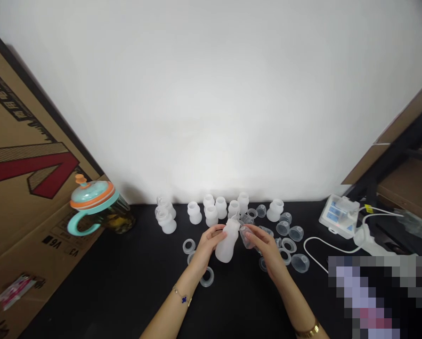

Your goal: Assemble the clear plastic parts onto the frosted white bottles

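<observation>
My left hand (211,242) is closed around a white baby bottle (227,245), which tilts with its top toward the wall and a clear nipple at its tip. Between the fingers of my right hand (263,246) is a clear plastic cap (246,237), held right beside the bottle's top. Left of the bottle lie several ring collars (207,277) on the black table. Around my right hand are several more clear caps (300,263) and rings (289,245). Several open-topped white bottles (194,213) stand behind my hands, and two at the left carry clear tops (160,212).
A lidded jug (101,207) with dark contents stands at the left by a large cardboard box (27,188). On the right are a white power strip (339,216) and a white cable (315,240). The white wall (211,103) closes off the table's back edge.
</observation>
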A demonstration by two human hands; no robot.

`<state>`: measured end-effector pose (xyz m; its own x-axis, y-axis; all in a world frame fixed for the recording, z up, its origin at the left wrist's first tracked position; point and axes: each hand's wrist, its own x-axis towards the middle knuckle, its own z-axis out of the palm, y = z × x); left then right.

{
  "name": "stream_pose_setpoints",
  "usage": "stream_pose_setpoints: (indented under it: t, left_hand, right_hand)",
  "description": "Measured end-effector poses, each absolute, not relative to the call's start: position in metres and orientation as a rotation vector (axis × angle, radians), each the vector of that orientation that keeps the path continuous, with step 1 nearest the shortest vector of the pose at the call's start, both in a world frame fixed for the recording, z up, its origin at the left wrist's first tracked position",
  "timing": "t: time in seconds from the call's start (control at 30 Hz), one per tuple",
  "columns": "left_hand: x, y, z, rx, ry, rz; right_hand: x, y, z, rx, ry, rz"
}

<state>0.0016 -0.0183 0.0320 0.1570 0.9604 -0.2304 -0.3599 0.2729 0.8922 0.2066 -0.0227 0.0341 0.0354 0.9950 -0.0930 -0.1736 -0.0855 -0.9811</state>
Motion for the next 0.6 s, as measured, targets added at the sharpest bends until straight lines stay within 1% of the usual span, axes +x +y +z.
stream_pose_setpoints:
  t: [0.3,0.43,0.6]
  left_hand:
    - [0.003,-0.019,0.031,0.839,0.967,1.065]
    - [0.004,-0.02,0.033,0.863,0.953,1.016]
    - [0.006,-0.021,0.033,0.901,0.938,0.984]
  right_hand:
    - [0.213,-0.02,0.037,-1.088,-0.686,1.156]
    - [0.215,-0.02,0.037,-1.008,-0.6,1.181]
    - [0.217,-0.018,0.037,-1.006,-0.561,1.172]
